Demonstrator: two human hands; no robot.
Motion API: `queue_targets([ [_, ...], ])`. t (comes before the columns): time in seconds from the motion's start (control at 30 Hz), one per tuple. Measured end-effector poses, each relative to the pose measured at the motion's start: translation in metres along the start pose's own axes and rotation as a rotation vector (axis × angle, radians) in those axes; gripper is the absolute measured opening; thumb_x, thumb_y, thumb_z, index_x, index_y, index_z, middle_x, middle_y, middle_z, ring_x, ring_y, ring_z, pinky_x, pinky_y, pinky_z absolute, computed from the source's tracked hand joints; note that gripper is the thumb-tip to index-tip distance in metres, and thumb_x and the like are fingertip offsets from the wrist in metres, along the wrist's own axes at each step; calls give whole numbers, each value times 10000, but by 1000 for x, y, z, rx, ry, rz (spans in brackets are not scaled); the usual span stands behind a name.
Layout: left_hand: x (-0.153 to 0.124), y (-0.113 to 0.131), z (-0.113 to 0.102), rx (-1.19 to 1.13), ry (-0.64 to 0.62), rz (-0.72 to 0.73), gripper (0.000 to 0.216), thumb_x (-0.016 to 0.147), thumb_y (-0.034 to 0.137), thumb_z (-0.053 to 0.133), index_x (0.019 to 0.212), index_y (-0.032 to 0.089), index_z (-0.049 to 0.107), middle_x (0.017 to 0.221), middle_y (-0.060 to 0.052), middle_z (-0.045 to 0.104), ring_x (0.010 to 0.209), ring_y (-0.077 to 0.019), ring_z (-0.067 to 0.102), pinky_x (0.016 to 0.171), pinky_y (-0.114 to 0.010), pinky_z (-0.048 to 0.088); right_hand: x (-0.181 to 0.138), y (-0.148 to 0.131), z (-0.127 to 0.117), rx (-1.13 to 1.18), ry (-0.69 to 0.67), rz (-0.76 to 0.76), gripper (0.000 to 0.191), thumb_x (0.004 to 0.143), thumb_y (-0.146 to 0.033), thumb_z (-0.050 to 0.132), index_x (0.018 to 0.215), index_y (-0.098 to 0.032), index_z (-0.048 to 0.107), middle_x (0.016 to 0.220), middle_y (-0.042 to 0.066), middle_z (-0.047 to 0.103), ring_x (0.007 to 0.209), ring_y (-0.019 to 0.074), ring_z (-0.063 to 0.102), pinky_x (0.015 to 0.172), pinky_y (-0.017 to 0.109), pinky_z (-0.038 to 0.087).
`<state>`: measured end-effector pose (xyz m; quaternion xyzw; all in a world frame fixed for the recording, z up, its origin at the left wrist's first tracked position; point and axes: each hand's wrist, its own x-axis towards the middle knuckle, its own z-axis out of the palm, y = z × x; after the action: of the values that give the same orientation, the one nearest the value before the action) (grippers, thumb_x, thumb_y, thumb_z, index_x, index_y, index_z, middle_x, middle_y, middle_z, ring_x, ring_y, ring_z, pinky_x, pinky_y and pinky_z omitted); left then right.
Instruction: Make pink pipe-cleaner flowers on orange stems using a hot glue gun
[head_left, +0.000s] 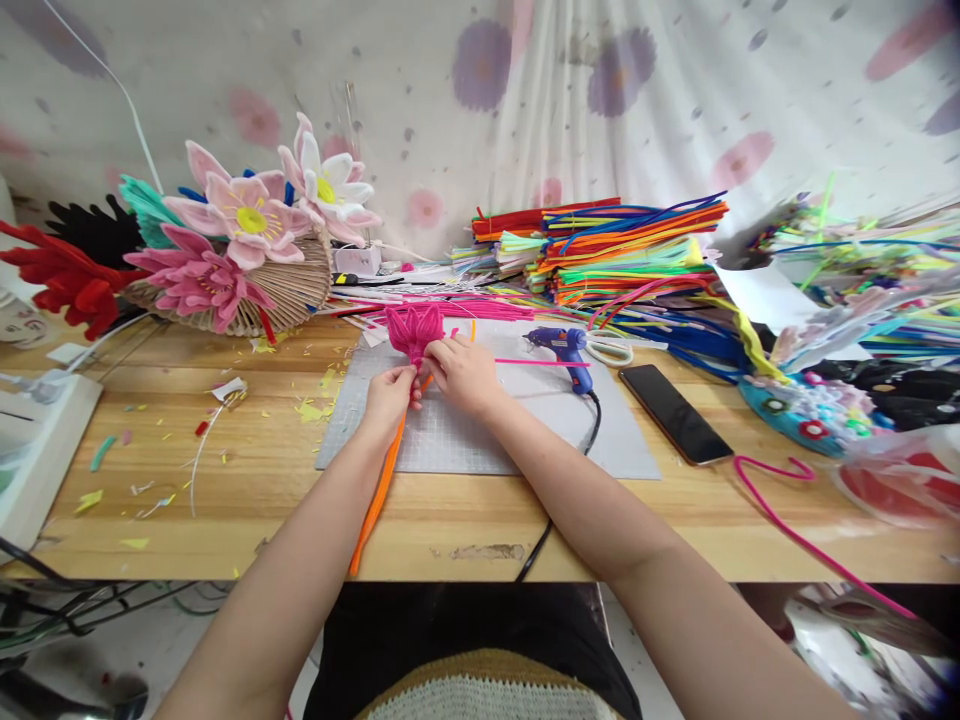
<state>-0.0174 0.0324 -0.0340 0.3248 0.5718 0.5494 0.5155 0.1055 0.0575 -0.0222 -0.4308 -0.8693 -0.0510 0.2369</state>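
A magenta pipe-cleaner flower (pixel 415 330) stands upright above the grey cutting mat (pixel 517 430), its petals pointing away from me. My left hand (pixel 391 398) pinches the base of the flower between thumb and fingers. Orange pipe cleaners (pixel 381 495) hang from below the flower toward the table's front edge. My right hand (pixel 461 372) is closed at the right side of the flower's base; fine detail between its fingertips is hidden. Beyond my right hand, a straight magenta pipe cleaner (pixel 540 363) lies on the mat.
A blue glue gun (pixel 562 350) lies on the mat, its black cord running off the front edge. Right of it is a phone (pixel 675 413). Bundled pipe cleaners (pixel 622 245) are piled at the back. Finished flowers (pixel 247 215) stand at the left, near yellow scraps.
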Motion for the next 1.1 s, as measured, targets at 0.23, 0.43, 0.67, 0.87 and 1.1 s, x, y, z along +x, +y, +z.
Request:
queue_targets([
  [0.23,2,8,-6,-150,39,-34,123,746,158,508,688,89,591,476,44,445,380,-37,413,334,-143,315,0,1,-3,-11,2,3,297,916,-286,324,896,-162,593,878,77,642,805,190,488,692,294,302],
  [0.43,7,7,-9,-304,71,-83,98,738,155,524,694,96,588,501,50,452,375,-20,416,328,-122,281,-3,2,-1,-25,45,-56,319,921,-286,307,842,-162,590,819,69,638,766,181,473,671,297,291],
  [0.67,6,10,-11,-369,77,-99,98,757,129,509,684,105,570,510,46,459,379,-15,421,336,-112,279,-5,3,1,-20,48,-59,325,922,-297,308,835,-162,590,817,66,639,752,179,468,662,299,281],
  [0.87,2,14,-11,-375,92,-91,109,794,148,497,706,113,552,532,51,446,379,-13,414,333,-114,274,-7,4,4,-13,39,-52,340,929,-305,286,872,-167,592,840,61,641,774,176,483,676,293,285],
  [1.1,0,17,-15,-512,-176,-153,136,847,145,418,713,163,429,557,55,437,348,-9,350,332,-103,257,-7,6,6,-30,16,14,319,925,-293,301,896,-174,595,835,65,635,784,178,494,654,287,282],
])
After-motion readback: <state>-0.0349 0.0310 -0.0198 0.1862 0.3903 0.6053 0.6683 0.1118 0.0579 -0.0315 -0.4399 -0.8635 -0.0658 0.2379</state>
